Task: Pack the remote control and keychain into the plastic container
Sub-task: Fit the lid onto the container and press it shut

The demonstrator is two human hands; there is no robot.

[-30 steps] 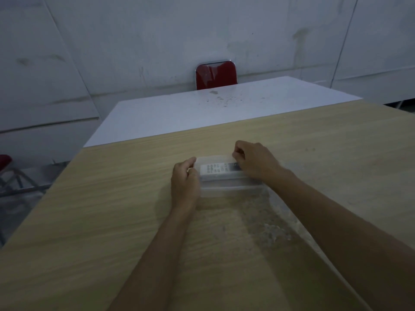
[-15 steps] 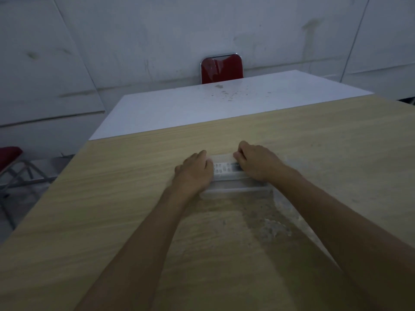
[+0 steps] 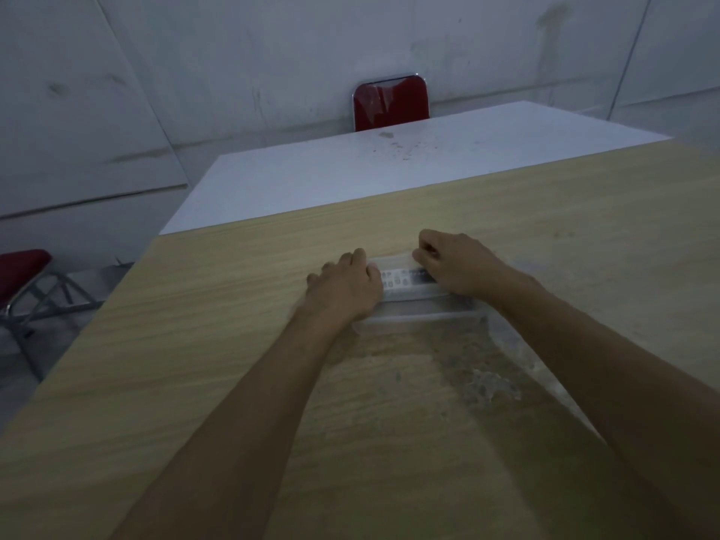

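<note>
The left hand (image 3: 345, 288) lies palm down with its fingers (image 3: 356, 261) pressed together and flat over the left end of the plastic container (image 3: 419, 305). The right hand (image 3: 457, 267) rests on the right end, its fingers (image 3: 424, 247) curled and bunched at the far edge of the lid; whether they pinch that edge cannot be told. Between the two sets of fingers shows the remote control (image 3: 405, 278), seen through the clear lid, lying inside the container. Its long axis runs left to right, from one hand toward the other, parallel to the container's long side, with its button face turned up. Its ends are hidden under the hands, so which end is the front cannot be told. The keychain cannot be made out.

Both forearms reach forward from the near edge of the view, nearly straight, converging on the container with wrists low. The container sits flat on the wooden tabletop (image 3: 195, 364), its near wall toward the person. Beyond the fingers, a white table (image 3: 350, 177) adjoins the tabletop's far edge, and past it stands a red chair (image 3: 391, 103) against a grey wall (image 3: 233, 64). Far off to the left of the left hand is another red seat (image 3: 19, 267).
</note>
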